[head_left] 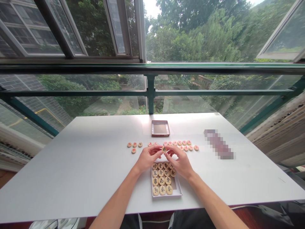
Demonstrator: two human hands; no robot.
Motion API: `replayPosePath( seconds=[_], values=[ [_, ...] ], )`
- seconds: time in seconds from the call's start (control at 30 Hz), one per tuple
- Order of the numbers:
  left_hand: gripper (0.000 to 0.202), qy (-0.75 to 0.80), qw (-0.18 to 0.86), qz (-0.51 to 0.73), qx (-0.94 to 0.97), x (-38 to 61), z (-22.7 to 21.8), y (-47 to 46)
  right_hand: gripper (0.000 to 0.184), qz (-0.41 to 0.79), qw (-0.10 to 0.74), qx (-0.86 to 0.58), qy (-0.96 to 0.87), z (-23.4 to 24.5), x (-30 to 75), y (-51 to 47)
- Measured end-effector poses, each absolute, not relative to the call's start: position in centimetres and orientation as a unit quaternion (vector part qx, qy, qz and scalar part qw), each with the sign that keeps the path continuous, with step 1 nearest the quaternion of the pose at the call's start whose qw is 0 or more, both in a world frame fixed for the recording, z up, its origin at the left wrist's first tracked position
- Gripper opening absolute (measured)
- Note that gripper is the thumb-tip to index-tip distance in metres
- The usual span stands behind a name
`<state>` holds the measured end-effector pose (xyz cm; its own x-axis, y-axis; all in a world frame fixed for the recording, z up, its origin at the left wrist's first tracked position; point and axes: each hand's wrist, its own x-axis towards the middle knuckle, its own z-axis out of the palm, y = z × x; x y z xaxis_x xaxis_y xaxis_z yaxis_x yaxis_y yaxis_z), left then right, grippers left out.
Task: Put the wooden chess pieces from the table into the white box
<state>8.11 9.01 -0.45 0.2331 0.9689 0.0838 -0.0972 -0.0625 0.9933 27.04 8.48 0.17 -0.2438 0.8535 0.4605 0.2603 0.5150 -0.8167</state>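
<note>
Above the far edge of a shallow white box (177, 193), my left hand (148, 156) and my right hand (179, 161) meet at a round wooden xiangqi piece (164, 149) with a dark character. Fingertips of both hands pinch it from either side. Inside the box, pieces with black characters, such as one marked piece (162, 190), lie face up in rows; a bare part shows at its near right. My right hand covers some of the far right corner. Just past my fingers are red-lettered pieces (184, 143) in rows, partly hidden by my hands.
A small group of pieces (134, 145) lies left of my hands. Farther back is a brown-rimmed rectangular lid or tray (160, 135). A pixelated reddish object (219, 144) lies right on the white table (95, 165). Beyond the table's far edge stands a green railing (151, 95) with windows.
</note>
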Motion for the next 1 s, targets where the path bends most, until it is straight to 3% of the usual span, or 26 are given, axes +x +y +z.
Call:
replayPosePath(
  seconds=[1.0],
  values=[
    [0.027, 0.400, 0.518, 0.482, 0.582, 8.12, -0.03, 8.83, 0.022, 0.290, 0.482, -0.375, -0.737, 0.56, 26.76, 8.24]
  ],
)
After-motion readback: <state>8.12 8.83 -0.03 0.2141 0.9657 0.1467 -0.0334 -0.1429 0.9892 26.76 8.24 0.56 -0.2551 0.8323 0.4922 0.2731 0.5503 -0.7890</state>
